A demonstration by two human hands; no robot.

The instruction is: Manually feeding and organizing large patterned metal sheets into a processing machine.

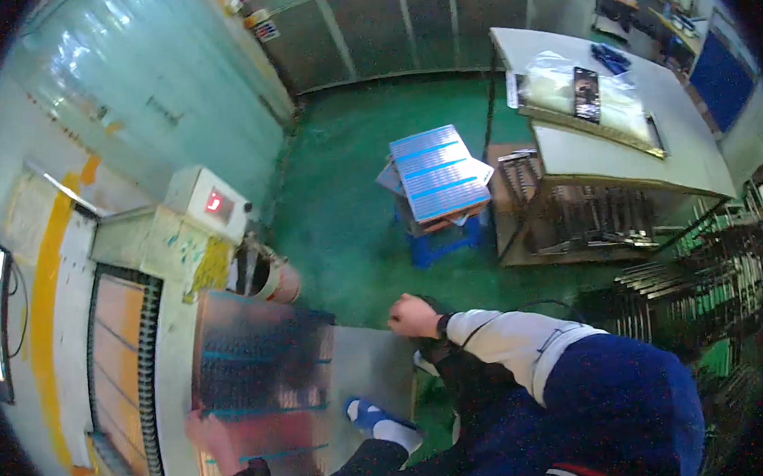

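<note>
A shiny copper-coloured panel [271,369] with rows of fine marks and blue strips lies flat in front of me, at the lower left. At the panel's left edge, my left hand [213,437] has its fingers closed on the rim; the fingertips are small and blurred. My right hand [415,316] is curled into a loose fist above my knee, beyond the panel's right side. No object shows in it. Under the panel, a grey metal surface [372,362] reaches out to the right.
To the left, a machine has a roller-lined opening [125,362] and a control box [208,203] with a red display. A bucket [276,279] stands beside it. Ahead, stacked panels [437,172] rest on a blue stool [446,244]. A white table [684,137] and metal racks [702,260] are on the right.
</note>
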